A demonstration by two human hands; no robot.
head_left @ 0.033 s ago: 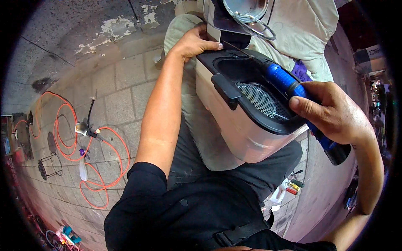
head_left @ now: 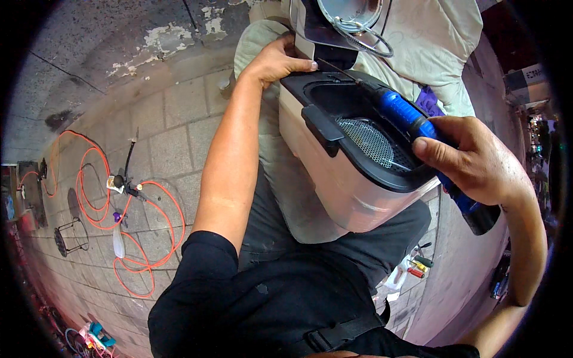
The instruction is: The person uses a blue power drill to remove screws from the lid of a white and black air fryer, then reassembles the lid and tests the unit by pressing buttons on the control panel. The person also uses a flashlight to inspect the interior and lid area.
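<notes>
My right hand (head_left: 459, 155) grips a blue-and-black power driver (head_left: 406, 113), whose long thin bit points up-left toward my left hand. My left hand (head_left: 277, 62) holds the edge of an appliance housing (head_left: 304, 49) at the top, thumb outstretched, other fingers partly hidden. Under the driver, a pale plastic bin (head_left: 325, 170) with a black rim and perforated metal grille (head_left: 367, 140) rests over my lap on a grey covering. Above, a round silvery metal part (head_left: 349, 12) has a coiled cable round it; where the bit ends is unclear.
Beige cloth (head_left: 447, 42) lies behind the appliance, with purple fabric (head_left: 430, 101) beside it. An orange hose (head_left: 173, 215) loops over paving at left, near a black metal frame (head_left: 68, 238). Screwdrivers (head_left: 421, 268) lie by my right knee. A peeling wall (head_left: 137, 36) stands at upper left.
</notes>
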